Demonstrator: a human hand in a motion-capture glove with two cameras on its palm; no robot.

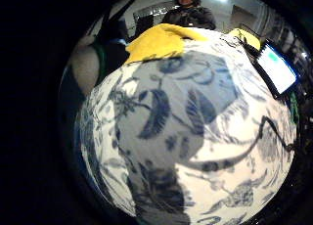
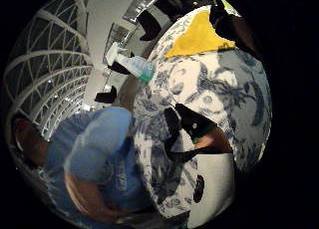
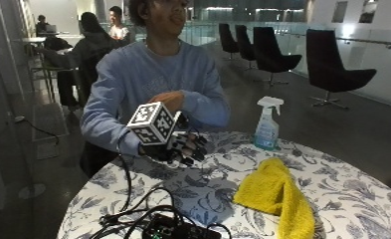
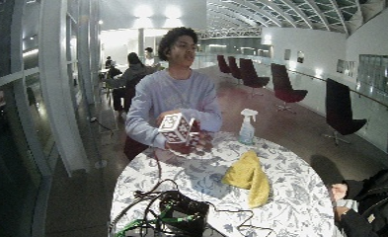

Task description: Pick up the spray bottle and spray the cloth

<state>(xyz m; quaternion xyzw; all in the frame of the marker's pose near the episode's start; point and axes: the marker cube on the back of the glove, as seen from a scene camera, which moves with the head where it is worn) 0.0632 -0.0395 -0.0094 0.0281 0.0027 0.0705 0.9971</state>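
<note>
A clear spray bottle (image 3: pixel 268 124) with a white trigger head stands upright at the far side of the round table (image 3: pixel 354 199), which has a blue floral cover. A crumpled yellow cloth (image 3: pixel 274 191) lies in front of the bottle, toward the table's middle. My gloved right hand (image 3: pixel 178 147) hovers just above the table's edge near the person's chest, well left of the bottle, its fingers hanging relaxed and holding nothing. The bare left hand (image 3: pixel 172 99) is raised just behind it. The palm views show the bottle (image 2: pixel 130 63) and the cloth (image 1: pixel 159 41) some way off.
A black device with tangled cables (image 3: pixel 175 229) sits at the near edge of the table. A lit tablet (image 1: pixel 276 68) lies beyond the cloth. Black chairs (image 3: pixel 334 74) stand on the floor behind. Another person sits at the table's far right side (image 4: pixel 371 207).
</note>
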